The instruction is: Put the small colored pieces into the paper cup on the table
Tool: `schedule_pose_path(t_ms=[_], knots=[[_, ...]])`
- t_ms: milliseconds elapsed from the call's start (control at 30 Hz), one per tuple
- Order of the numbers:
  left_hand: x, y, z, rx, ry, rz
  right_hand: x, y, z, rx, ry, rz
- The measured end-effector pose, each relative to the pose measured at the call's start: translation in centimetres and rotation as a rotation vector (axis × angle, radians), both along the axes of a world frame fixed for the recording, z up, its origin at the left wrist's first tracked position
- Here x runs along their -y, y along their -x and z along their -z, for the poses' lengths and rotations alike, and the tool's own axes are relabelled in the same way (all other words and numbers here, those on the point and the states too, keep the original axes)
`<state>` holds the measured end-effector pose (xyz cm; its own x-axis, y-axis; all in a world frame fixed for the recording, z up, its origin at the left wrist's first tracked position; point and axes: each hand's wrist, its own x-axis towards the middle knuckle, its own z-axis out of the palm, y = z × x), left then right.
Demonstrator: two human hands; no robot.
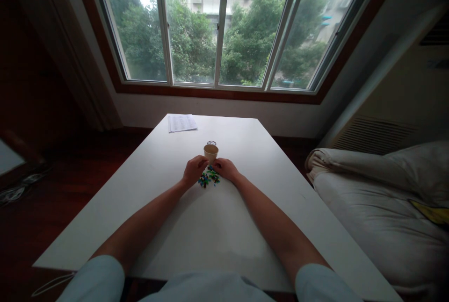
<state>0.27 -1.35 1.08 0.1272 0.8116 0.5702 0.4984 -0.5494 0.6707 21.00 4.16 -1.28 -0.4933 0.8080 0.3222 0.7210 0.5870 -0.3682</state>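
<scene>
Tbl (210, 227): both hands (194, 170) nr cup (211, 154), multicol. pcs (204, 180).

Cannot make out anything between the fingertips of the left hand (193, 170) or the right hand (227, 169) — too small to tell. Cannot count the coloured pieces (204, 180), nor see the dark looped thing (211, 142) whole behind the cup (211, 152). Cannot read the papers (182, 123) — or follow the couch (375, 208) past the right edge.
</scene>
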Motion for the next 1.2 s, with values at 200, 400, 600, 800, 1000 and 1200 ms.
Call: schedule_pose_path(t_ms=[200, 400, 600, 800, 1000, 1200], knots=[[-0.5, 0.0, 0.9, 0.12, 0.155, -0.012, -0.1, 0.1, 0.0, 0.018, 0.025, 0.02], [-0.9, -0.4, 1.4, 0.27, 0.223, 0.065, 0.1, 0.1, -0.2, 0.032, 0.018, 0.02], [-1.1, -0.5, 1.8, 0.357, 0.27, 0.111, 0.2, 0.2, -0.2, 0.039, 0.033, 0.031], [-1.2, -1.6, 1.2, 0.471, 0.276, 0.132, 0.0, 0.1, -0.1, 0.034, 0.018, 0.022], [-0.7, -2.6, -0.1, 0.531, 0.248, 0.122, -0.1, 0.1, 0.1, 0.037, 0.001, 0.021], [-0.4, -2.5, -0.3, 0.5, 0.229, 0.159, -0.1, 0.2, 0.2, 0.029, 0.008, 0.01]])
